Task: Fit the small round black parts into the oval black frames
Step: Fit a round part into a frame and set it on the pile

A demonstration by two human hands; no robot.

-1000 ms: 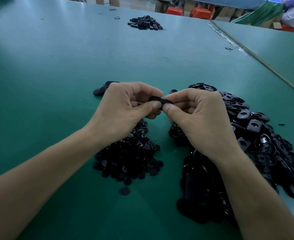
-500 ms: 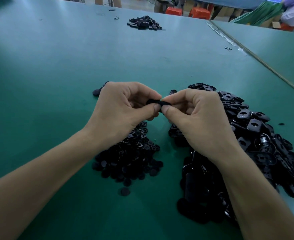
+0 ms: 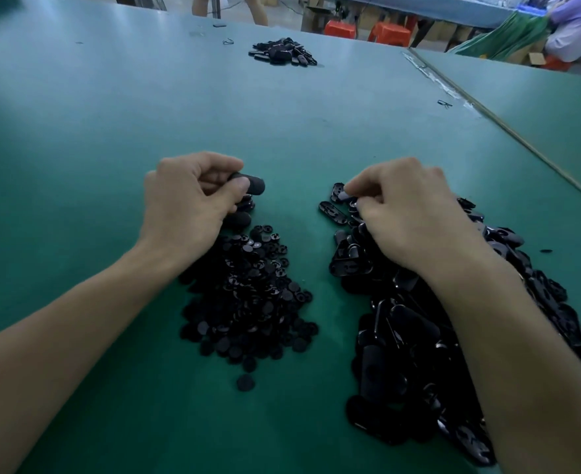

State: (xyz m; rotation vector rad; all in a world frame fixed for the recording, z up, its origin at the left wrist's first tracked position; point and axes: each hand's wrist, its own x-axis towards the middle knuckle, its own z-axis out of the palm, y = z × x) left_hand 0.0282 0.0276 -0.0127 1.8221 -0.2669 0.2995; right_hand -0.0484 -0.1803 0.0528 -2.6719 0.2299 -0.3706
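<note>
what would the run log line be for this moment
left hand: holds oval frame above finished parts | right hand: fingers on a frame at frame pile | round parts pile: untouched | phase: between assemblies

Before me, a broad green counter (image 3: 145, 107), orange stools (image 3: 364, 29) and cardboard boxes (image 3: 535, 58) beyond its far edge.

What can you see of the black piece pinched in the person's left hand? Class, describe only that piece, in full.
The black piece is small, matte and dark, plastic by its look, with a rounded end poking out to the right past the thumb. The left hand pinches it between thumb and curled fingers, hiding its other end, so its full shape cannot be told. It is held above the green table, over the far edge of the heap of small round parts, clear of the right hand.
</note>
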